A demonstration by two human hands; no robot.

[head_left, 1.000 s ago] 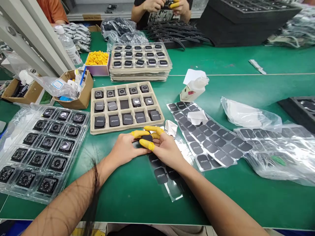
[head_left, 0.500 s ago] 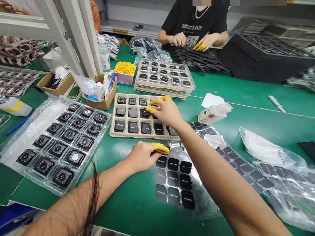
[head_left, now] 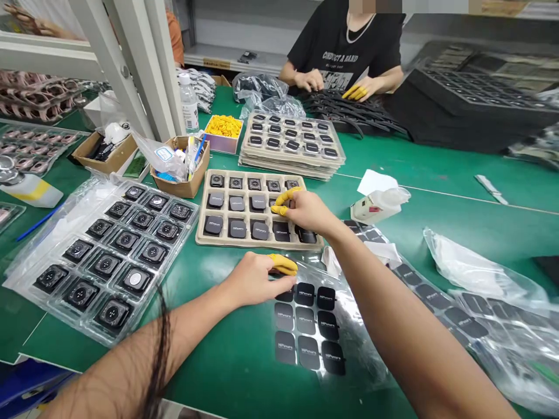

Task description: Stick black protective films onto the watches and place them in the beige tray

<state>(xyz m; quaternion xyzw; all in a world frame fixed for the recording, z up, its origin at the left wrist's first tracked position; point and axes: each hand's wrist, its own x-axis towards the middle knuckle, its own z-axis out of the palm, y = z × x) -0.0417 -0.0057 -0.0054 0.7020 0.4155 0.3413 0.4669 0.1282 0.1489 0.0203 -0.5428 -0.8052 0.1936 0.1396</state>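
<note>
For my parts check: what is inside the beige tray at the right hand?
The beige tray holds watch bodies along its back row and dark square pieces in its middle and front rows. The right hand covers the middle row's right end, hiding what lies there.

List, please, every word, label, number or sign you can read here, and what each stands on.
"HiFuture": the dark squares near the left hand.
"CONDUCT A BAND": the black shirt; the smaller line beneath is unreadable.
Too small or blurred to read: print in the tray, on the bottle, bag label and shelf label.
</note>
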